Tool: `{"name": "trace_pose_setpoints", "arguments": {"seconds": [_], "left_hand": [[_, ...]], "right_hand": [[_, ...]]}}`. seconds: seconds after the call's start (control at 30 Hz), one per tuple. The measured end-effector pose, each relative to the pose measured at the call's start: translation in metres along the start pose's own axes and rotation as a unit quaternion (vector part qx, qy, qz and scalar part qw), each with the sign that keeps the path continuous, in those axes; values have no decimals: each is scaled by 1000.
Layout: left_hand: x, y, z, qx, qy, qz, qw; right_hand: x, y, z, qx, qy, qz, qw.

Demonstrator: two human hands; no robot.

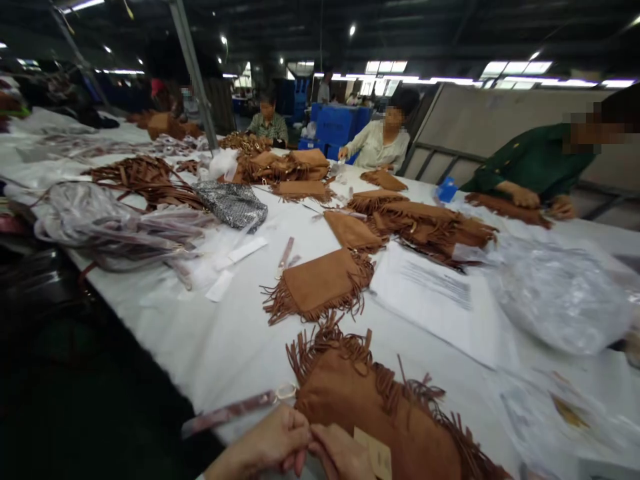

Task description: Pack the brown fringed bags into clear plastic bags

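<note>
Near bag (380, 413) seemingly midway

It lies on the worktop (255, 340), tag (379, 455) against it and strap (233, 410) at its corner; finishing seems left. Left hand (280, 437) and right hand (345, 452) meet at its edge, each grip pressed together, anything pinched impossible to tell

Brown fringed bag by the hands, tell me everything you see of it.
The bag looks like brown suede, with tangled fringe along its far and right sides. It lies on the white table, cut off by the picture's bottom edge. A gold-coloured ring on a plastic-wrapped strap meets its left corner. A tan tag lies over it beside the right hand; the left hand is near its left edge. Any grip is unclear.
</note>
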State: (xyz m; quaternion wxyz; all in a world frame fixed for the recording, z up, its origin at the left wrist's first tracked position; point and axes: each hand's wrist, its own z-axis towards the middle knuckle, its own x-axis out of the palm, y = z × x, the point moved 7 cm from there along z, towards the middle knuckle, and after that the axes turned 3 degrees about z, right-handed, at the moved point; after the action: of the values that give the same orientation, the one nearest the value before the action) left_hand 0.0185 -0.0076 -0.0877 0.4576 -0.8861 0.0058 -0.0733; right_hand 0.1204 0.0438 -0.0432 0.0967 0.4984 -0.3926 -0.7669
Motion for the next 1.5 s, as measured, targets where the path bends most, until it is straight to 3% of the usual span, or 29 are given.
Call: {"name": "trace_pose_setpoints", "arguments": {"seconds": [0.1,0.27,0.33,0.43,0.5,0.63,0.77,0.83,0.93,1.03,1.2,1.5], "left_hand": [[-10,-1,4,11,-4,6,1000],[-30,-29,-2,30,-46,55,997],[-47,-44,-5,70,-123,120,983],[-66,-60,-9,107,-234,284,924],[-67,-57,-5,89,-229,379,892],[-60,-43,3,51,-170,447,877],[-55,-47,0,54,-194,489,849],[-52,-51,-2,69,-212,458,861],[-50,-49,1,79,-204,314,924],[-54,-37,10,58,-208,189,958],[-65,-13,17,8,-219,97,971],[-72,-4,22,6,-233,12,972]], "right_hand": [[6,1,4,-8,0,22,1000],[-11,11,23,3,-9,6,1000],[-19,7,31,29,-32,22,999],[-24,-8,39,71,-75,53,993],[-21,-18,41,85,-82,59,991],[-8,-25,40,106,-52,41,992],[-6,-22,39,117,-58,22,991],[-8,-21,39,119,-74,24,990],[-12,-22,39,128,-95,35,987],[-13,-24,39,139,-98,35,985],[-13,-20,40,144,-66,19,987],[-11,-16,47,161,-12,-2,987]]}}
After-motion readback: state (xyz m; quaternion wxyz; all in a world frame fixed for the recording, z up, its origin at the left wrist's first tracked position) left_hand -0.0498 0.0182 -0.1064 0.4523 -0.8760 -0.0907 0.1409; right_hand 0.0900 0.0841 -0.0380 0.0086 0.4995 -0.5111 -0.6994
